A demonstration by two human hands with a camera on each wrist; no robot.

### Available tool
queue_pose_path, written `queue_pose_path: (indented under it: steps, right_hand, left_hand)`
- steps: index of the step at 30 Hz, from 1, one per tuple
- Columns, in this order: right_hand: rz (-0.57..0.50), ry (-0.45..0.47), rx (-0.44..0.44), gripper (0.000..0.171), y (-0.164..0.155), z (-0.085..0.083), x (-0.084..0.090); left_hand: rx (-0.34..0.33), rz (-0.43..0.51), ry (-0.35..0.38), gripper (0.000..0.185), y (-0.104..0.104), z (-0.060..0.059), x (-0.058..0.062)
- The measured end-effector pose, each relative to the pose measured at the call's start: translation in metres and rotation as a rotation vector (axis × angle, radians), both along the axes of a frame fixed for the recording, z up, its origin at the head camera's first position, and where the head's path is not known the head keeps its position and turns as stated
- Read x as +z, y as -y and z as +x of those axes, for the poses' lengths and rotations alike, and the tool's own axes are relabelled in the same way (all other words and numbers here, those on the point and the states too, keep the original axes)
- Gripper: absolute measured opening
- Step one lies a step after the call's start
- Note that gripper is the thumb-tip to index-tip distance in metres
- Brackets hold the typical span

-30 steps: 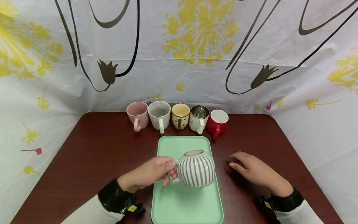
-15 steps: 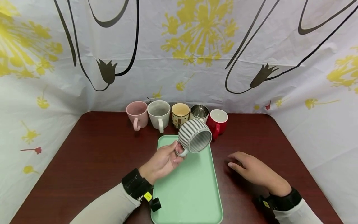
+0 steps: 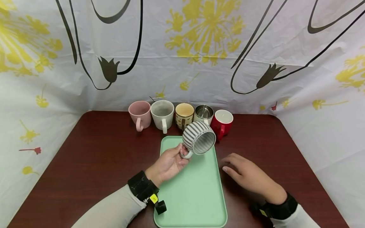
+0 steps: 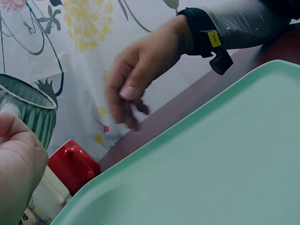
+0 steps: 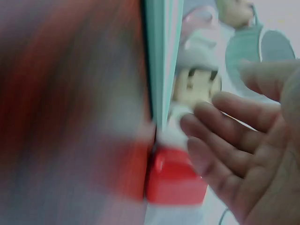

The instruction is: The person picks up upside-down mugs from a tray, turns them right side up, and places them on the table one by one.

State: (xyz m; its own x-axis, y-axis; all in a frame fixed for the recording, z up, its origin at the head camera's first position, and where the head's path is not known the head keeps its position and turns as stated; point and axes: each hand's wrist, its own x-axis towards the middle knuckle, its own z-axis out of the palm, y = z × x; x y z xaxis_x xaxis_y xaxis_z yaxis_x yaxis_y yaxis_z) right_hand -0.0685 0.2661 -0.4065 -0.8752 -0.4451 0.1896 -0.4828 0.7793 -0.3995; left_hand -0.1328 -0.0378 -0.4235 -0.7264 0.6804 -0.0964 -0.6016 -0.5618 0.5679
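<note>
Above the smooth green tray (image 3: 196,196), left hand (image 3: 168,163) grips round ribbed mug (image 3: 198,138); right hand (image 3: 248,175) seemingly relaxed

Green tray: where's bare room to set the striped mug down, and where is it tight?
The green tray is bare across its near part, between the left hand and the right hand. The striped mug hangs over its far end. Dark table left of the tray is bare. It is crowded along the back, where five mugs stand from pink mug to red mug.
</note>
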Motion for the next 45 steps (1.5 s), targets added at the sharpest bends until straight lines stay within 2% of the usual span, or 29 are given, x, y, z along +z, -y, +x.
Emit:
queue_pose_path:
  steps: [3,7,10,15,21,27,33,36,41,45]
  right_hand:
    - [-0.102,-0.061,0.048,0.027,0.023,0.004,0.001]
    - [-0.264,-0.025,0.083,0.036,0.056,0.008,0.001]
    - [-0.377,0.012,0.068,0.036,0.073,0.009,-0.001]
    - [-0.517,0.011,-0.022,0.034,0.090,0.013,-0.006]
    - [-0.624,0.026,-0.190,0.024,0.105,0.011,-0.007]
    - [-0.695,0.076,-0.301,0.017,0.112,0.005,-0.005]
    - [-0.824,0.244,-0.451,0.018,0.115,-0.003,0.000]
    - [-0.912,0.347,-0.506,0.020,0.115,-0.006,0.003]
    - [-1.037,0.523,-0.524,0.019,0.114,-0.010,0.003]
    - [-1.132,0.605,-0.489,0.015,0.113,-0.011,0.002]
  left_hand:
    - [-0.004,-0.007,-0.004,0.029,-0.001,0.001,0.001]
    - [-0.011,-0.004,-0.010,0.028,0.000,0.003,0.002]
    - [-0.026,0.026,-0.021,0.029,-0.001,0.004,0.002]
    - [-0.040,0.035,-0.046,0.030,-0.004,0.006,0.006]
    - [0.017,-0.156,-0.145,0.027,-0.008,0.006,0.009]
    - [0.084,-0.382,-0.258,0.030,-0.011,0.006,0.009]
    - [0.112,-0.554,-0.335,0.029,-0.017,0.011,0.008]
    - [0.099,-0.627,-0.360,0.032,-0.019,0.013,0.008]
    - [0.066,-0.707,-0.353,0.036,-0.020,0.014,0.006]
    - [0.039,-0.742,-0.363,0.036,-0.020,0.014,0.006]
